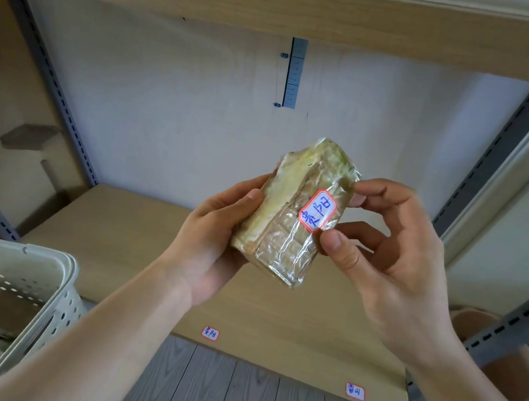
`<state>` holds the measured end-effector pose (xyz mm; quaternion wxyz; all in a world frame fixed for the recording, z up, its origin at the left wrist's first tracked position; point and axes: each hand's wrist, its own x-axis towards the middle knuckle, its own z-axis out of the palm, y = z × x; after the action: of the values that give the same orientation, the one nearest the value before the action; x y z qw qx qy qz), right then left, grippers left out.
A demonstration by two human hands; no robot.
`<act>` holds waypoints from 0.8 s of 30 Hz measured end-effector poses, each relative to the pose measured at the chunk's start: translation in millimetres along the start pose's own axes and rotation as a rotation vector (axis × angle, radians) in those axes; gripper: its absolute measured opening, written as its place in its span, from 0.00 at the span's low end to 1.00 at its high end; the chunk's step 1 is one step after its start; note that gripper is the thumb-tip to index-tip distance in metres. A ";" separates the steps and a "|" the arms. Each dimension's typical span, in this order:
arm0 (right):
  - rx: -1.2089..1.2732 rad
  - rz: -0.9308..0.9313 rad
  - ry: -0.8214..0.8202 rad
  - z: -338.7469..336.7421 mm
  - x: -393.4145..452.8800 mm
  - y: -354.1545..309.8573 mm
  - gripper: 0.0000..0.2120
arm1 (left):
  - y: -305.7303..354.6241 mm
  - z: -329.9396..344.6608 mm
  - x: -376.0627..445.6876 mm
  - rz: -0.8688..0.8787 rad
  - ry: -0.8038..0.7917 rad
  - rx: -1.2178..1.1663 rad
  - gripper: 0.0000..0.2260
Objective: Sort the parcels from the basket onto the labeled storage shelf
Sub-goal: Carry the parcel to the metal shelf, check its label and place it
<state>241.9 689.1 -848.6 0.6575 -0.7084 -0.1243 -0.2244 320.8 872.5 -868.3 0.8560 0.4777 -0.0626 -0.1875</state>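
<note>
Both hands grasp the parcel (294, 214) in the air, the left hand (215, 237) cupping its side, the right hand (393, 249) pinching its edge, its long axis tilted up-right, above the shelf (138, 238), whose left label (210, 333) lies nearer the left hand.

Both bare forearms reached forward and up, converging toward the middle. The left hand (215, 237) was turned palm inward, its fingers wrapped behind the parcel (291, 213) and its thumb pressed along the near left edge. The right hand (393, 249) sat just beside it, palm facing left, thumb and curled fingers pinching the parcel's right edge. The two hands were level, the parcel tilted between them.
</note>
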 end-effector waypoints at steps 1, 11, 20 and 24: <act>0.004 0.007 0.002 -1.0 0.7 -0.2 0.24 | -0.8 -1.2 1.0 -0.009 0.008 0.004 0.20; -0.119 0.147 0.011 -14.2 6.0 10.0 0.46 | 2.0 -6.1 7.2 -0.203 -0.121 0.071 0.18; 0.152 0.483 -0.159 -15.8 7.6 18.5 0.18 | -3.3 -7.7 5.2 -0.370 -0.036 0.067 0.13; 0.177 0.500 -0.074 -18.4 7.2 17.7 0.10 | -4.4 -4.4 2.6 -0.396 -0.025 0.038 0.11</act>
<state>253.6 668.2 -860.1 0.7469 -0.6647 0.0115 -0.0171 323.3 872.9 -874.6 0.7922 0.4946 0.0186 -0.3570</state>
